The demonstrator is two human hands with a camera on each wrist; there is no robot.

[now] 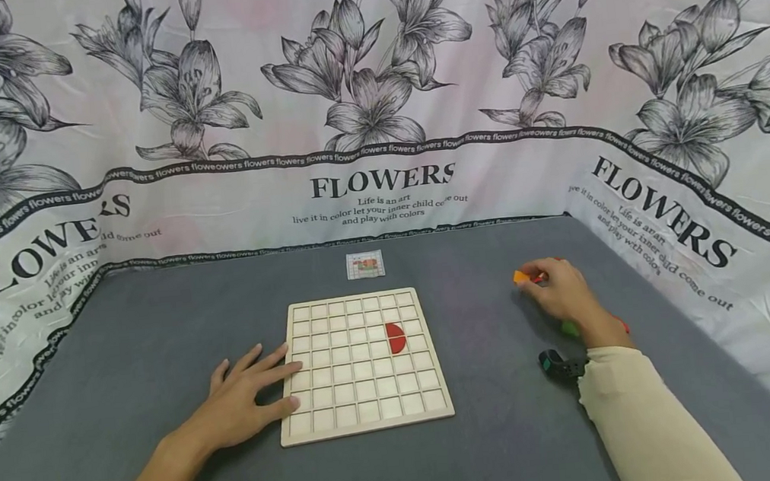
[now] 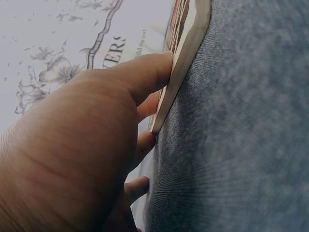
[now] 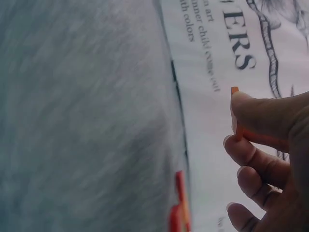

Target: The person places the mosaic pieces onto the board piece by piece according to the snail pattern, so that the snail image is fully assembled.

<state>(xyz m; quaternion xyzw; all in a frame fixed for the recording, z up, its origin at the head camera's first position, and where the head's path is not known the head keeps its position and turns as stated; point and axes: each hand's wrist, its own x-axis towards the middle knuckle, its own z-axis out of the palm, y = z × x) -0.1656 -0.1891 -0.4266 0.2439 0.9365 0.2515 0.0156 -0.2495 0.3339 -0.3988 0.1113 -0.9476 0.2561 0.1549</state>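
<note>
A pale wooden grid board point(image 1: 368, 427) lies on the grey cloth, with a red half-disc point(image 1: 396, 339) in its right part, flat side to the left. My left hand point(image 1: 237, 402) rests at the board's left side, fingers spread; in the left wrist view the thumb point(image 2: 149, 72) touches the board's edge point(image 2: 181, 70). Off to the right, my right hand point(image 1: 561, 290) pinches a small flat orange piece point(image 1: 520, 277) between thumb and fingers. That orange piece point(image 3: 235, 90) shows edge-on in the right wrist view, its shape partly hidden by the thumb.
Beside the right wrist lie a green piece point(image 1: 569, 327) and a red piece point(image 1: 623, 324), both partly covered by the arm. A small picture card point(image 1: 365, 265) lies beyond the board. Flower-printed cloth point(image 1: 381, 195) walls off the back and sides of the table point(image 1: 225, 293).
</note>
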